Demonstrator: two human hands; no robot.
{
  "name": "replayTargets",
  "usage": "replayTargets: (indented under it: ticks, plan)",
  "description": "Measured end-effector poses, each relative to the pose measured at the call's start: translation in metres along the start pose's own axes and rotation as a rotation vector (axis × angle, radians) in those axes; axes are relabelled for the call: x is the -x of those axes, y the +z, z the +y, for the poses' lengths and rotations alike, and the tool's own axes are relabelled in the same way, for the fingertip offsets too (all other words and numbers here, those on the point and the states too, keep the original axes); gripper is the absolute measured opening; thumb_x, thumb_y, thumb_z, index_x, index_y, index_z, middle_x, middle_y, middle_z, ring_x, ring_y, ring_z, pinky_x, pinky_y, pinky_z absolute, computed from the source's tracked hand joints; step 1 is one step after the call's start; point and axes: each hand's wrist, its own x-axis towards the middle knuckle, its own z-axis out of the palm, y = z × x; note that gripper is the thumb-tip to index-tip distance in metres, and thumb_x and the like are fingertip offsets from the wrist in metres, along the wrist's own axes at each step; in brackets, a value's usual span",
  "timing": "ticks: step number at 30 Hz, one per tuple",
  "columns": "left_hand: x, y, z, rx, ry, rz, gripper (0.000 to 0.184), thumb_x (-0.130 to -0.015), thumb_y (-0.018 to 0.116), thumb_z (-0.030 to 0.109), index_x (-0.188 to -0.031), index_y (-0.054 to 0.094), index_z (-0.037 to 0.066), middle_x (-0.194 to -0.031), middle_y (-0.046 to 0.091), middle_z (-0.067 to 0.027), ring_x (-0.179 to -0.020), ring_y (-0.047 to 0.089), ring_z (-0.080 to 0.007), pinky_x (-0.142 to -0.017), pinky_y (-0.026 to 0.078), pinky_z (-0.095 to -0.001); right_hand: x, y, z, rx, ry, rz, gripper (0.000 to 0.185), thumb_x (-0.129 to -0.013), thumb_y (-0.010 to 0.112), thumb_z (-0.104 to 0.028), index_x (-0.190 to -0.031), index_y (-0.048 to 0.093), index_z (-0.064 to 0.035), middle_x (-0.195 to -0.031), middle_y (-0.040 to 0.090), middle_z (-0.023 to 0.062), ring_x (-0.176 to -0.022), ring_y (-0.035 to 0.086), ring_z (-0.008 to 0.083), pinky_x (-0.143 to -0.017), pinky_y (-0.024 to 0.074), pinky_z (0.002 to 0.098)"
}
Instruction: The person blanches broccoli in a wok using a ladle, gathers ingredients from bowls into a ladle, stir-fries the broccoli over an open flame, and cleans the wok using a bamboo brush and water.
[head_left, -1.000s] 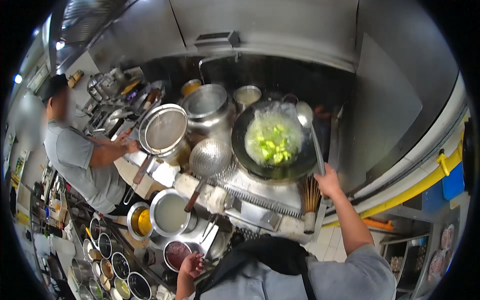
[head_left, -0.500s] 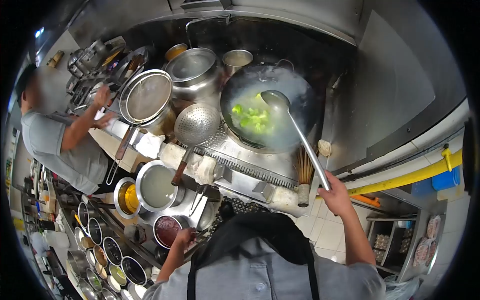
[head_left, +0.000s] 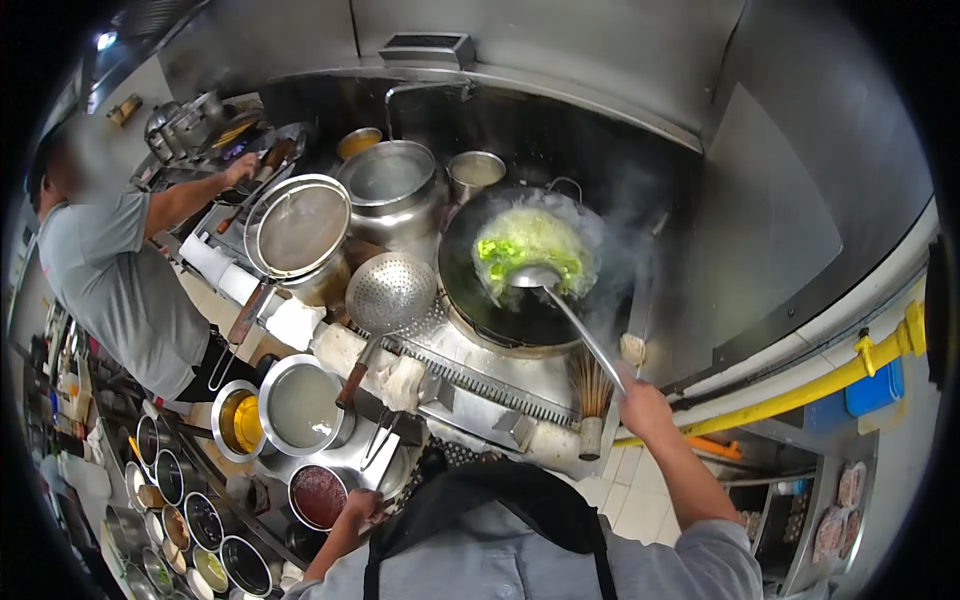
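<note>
Closest in, the left hand [head_left: 365,508] is right beside the pot of red stuff [head_left: 318,497], fingers partly curled; can't tell if they're gripping anything. Just past that, a wide pot of cloudy liquid [head_left: 302,405] sits next to a smaller pot of yellow liquid [head_left: 241,421].

Right hand [head_left: 645,405] has its fingers wrapped around the handle end of the ladle [head_left: 585,335], out past the stove top's near right corner. The bamboo brush [head_left: 590,405] is at that same corner, bristles up.

The perforated skimmer [head_left: 391,293] lies left of the wok, wooden handle poking over the near edge of the stove top [head_left: 470,350]. The wok [head_left: 470,300] takes up the right side, with the ladle's bowl in the bubbling, steaming greens [head_left: 495,250].

Toward the back edge there's 1 big pot [head_left: 395,215] and 2 small ones. Way off left, another person [head_left: 120,280] reaches toward some pans.
</note>
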Motion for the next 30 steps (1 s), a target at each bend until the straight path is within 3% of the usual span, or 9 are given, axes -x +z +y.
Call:
replayTargets:
  ticks: [5,7,12,15,18,21,23,26,30]
  plan:
    - [0.019,-0.011,-0.039,0.085,-0.3,0.065,0.015,-0.084,0.056,0.013,-0.082,0.059,-0.001,-0.066,0.06,-0.0145,-0.05,0.057,-0.0231,-0.041,0.04,-0.0377,-0.077,0.033,0.0,-0.486,-0.334,0.356,0.059,-0.08,0.063,-0.01,-0.136,0.045,-0.0079,-0.087,0.065,0.0199,-0.076,0.065,0.0336,-0.069,0.0511,0.0455]
    - [0.032,-0.006,-0.068,0.136,-0.361,0.102,0.015,-0.083,0.055,0.014,-0.087,0.06,0.001,-0.069,0.061,-0.014,-0.054,0.059,-0.0238,-0.045,0.043,-0.0386,-0.06,-0.01,-0.03,-0.875,0.218,-0.053,0.061,-0.08,0.065,-0.01,-0.137,0.044,-0.0054,-0.083,0.065,0.017,-0.071,0.063,0.0275,-0.068,0.0505,0.0379]
    - [0.038,0.036,-0.151,0.129,-0.333,0.231,0.021,-0.081,0.055,0.017,-0.098,0.063,0.006,-0.077,0.064,-0.0127,-0.064,0.063,-0.0253,-0.053,0.049,-0.0408,-0.077,0.032,-0.025,-0.818,0.1,0.235,0.054,-0.085,0.062,-0.009,-0.136,0.043,-0.0063,-0.063,0.052,0.0041,-0.044,0.048,0.0123,-0.038,0.039,0.0312]
    - [0.047,0.035,-0.145,0.098,-0.376,0.141,0.021,-0.08,0.056,0.021,-0.094,0.063,0.007,-0.076,0.064,-0.0135,-0.067,0.063,-0.0293,-0.055,0.049,-0.0422,-0.071,0.038,-0.049,-0.962,0.183,0.151,0.036,-0.086,0.061,-0.008,-0.12,0.05,-0.0053,-0.064,0.051,0.0031,-0.042,0.044,0.0115,-0.036,0.0364,0.0303]
    - [0.042,0.03,-0.147,-0.035,-0.279,0.071,0.021,-0.079,0.058,0.025,-0.091,0.063,0.009,-0.075,0.064,-0.0143,-0.07,0.063,-0.0333,-0.058,0.049,-0.0436,-0.048,0.023,-0.071,-1.777,0.348,-0.341,0.017,-0.088,0.059,-0.008,-0.096,0.044,-0.0099,-0.065,0.044,-0.0012,-0.041,0.037,0.0076,-0.032,0.03,0.0258]
    - [0.024,0.012,-0.162,-0.497,0.111,-0.029,0.022,-0.077,0.059,0.03,-0.087,0.064,0.01,-0.074,0.064,-0.0151,-0.073,0.063,-0.0372,-0.061,0.049,-0.045,-0.029,0.023,-0.06,-1.968,0.345,-0.564,0.019,-0.088,0.058,-0.007,-0.1,0.044,-0.0098,-0.065,0.044,-0.0016,-0.042,0.037,0.0075,-0.033,0.031,0.0256]
    - [0.013,-0.006,-0.15,-0.942,0.458,-0.026,0.018,-0.079,0.059,0.024,-0.086,0.064,0.007,-0.072,0.064,-0.0151,-0.068,0.064,-0.0321,-0.059,0.049,-0.0431,-0.006,0.014,-0.061,-1.838,0.33,-0.551,0.027,-0.088,0.058,-0.008,-0.113,0.048,-0.0081,-0.067,0.046,-0.0011,-0.041,0.038,0.0074,-0.034,0.0322,0.0257]
    - [-0.01,-0.022,-0.09,-0.396,-0.112,-0.135,0.018,-0.082,0.056,0.022,-0.085,0.063,0.006,-0.07,0.063,-0.0143,-0.063,0.063,-0.0294,-0.054,0.047,-0.041,0.022,0.026,-0.054,-0.573,-0.253,0.253,0.062,-0.081,0.064,-0.015,-0.138,0.039,-0.0085,-0.102,0.065,0.0192,-0.073,0.066,0.033,-0.067,0.0525,0.0362]
    - [-0.044,-0.025,-0.041,-0.164,-0.267,-0.148,0.019,-0.087,0.051,0.02,-0.084,0.062,0.005,-0.068,0.062,-0.0132,-0.057,0.06,-0.0256,-0.047,0.044,-0.0381,0.065,-0.003,-0.052,-0.7,-0.024,0.077,0.064,-0.079,0.066,-0.015,-0.138,0.042,-0.0104,-0.123,0.056,0.0232,-0.091,0.064,0.0388,-0.081,0.0506,0.0365]
